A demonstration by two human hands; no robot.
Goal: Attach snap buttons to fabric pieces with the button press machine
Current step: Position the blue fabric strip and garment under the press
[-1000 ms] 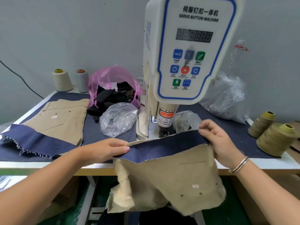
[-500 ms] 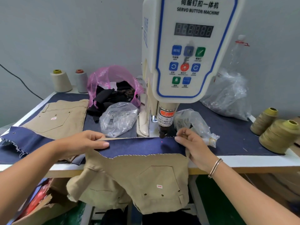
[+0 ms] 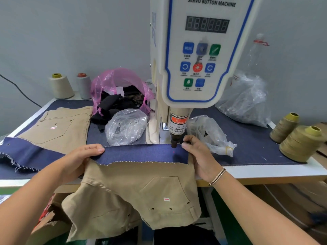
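Nearest the camera, a tan fabric piece (image 3: 134, 197) hangs over the front edge of the worktop (image 3: 276, 171), with a sewn pocket, a few small metal studs and a tiny white tag with a red mark too small to read. Its navy denim band (image 3: 141, 153) lies flat on the worktop under the press head, and a red laser dot (image 3: 174, 152) shows on the band near its right end. The left hand (image 3: 79, 160) holds the band's left end, thumb on top and the other fingers hidden beneath the cloth. The right hand (image 3: 198, 156) pinches the band's right end just beside the punch tip (image 3: 174, 142), a bracelet (image 3: 217, 176) on the wrist. The column above the punch carries an orange warning label reading in part "TAKE CARE OF YOUR FINGER". Left of it lies a clear plastic bag (image 3: 126, 129) with small metal parts inside, hard to make out; farther left rests a second tan piece (image 3: 58, 128) with a navy band. Behind, a pink bag (image 3: 120, 85) holds dark scraps. The button press machine (image 3: 200, 55) reads "SERVO BUTTON MACHINE", its top cut off by the frame; one blue key says "MENU", the other captions blur. Olive thread cones (image 3: 300, 144) stand at the right.
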